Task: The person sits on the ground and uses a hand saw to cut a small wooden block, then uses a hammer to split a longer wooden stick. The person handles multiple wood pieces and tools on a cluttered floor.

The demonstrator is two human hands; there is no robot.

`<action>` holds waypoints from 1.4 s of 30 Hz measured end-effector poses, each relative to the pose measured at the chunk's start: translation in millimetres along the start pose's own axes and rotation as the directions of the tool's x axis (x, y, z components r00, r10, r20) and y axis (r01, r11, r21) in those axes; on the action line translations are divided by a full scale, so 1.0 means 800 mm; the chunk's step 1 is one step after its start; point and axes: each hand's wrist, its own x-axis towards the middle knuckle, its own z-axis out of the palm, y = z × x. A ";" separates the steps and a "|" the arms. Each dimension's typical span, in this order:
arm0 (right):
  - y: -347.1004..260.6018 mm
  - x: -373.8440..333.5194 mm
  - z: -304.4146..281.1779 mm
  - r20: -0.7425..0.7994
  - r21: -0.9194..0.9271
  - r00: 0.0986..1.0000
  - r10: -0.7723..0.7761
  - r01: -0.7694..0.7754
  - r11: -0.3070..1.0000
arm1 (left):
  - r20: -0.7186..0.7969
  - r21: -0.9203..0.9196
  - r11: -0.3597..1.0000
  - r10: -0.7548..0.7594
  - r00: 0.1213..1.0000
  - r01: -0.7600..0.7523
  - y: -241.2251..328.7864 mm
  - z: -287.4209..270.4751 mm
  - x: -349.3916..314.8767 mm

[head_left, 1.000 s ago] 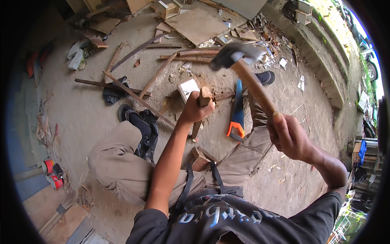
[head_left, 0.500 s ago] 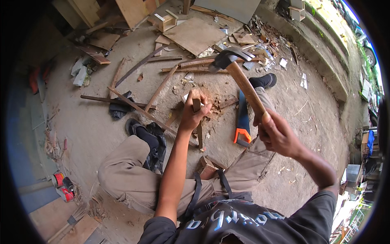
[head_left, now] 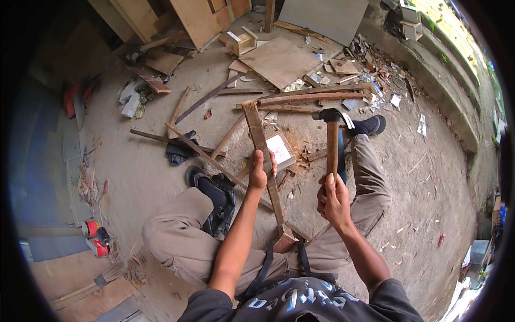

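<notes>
My left hand (head_left: 263,169) is closed round the middle of a narrow wooden strip (head_left: 256,127). The strip slants from above the hand down toward my lap, its lower end by a short brown wood block (head_left: 285,242). In my right hand (head_left: 335,199) is a claw hammer (head_left: 332,142), gripped by its wooden handle with the dark head up. Just beyond my left hand lies a wood block with a white top (head_left: 279,148), wood chips around it. A handsaw's blue blade (head_left: 341,155) shows behind the hammer; its handle is hidden.
Loose wooden strips (head_left: 191,144) lie across the ground ahead, near a black plastic bag (head_left: 180,148). Farther off are a flat board (head_left: 280,61), a small wooden box (head_left: 244,43) and scattered debris. Concrete steps (head_left: 424,80) rise at right. Red cans (head_left: 92,228) stand at left.
The hammer has come down and left, from tilted to nearly upright. My left hand has turned the wooden strip, which now lies lengthwise in view, and the white-topped block is uncovered.
</notes>
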 end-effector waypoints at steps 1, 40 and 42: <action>-0.001 -0.001 -0.002 0.001 0.002 1.000 -0.003 0.003 1.000 | 0.016 -0.015 0.999 -0.029 0.999 0.029 -0.001 0.001 -0.001; 0.278 0.108 -0.026 -0.128 -0.798 0.992 0.017 -0.113 0.592 | -0.401 0.666 0.483 -0.410 0.819 0.568 -0.218 -0.168 -0.109; 0.278 0.117 -0.031 -0.135 -0.769 0.986 0.097 -0.166 0.617 | -0.395 0.667 0.478 -0.424 0.815 0.572 -0.219 -0.170 -0.110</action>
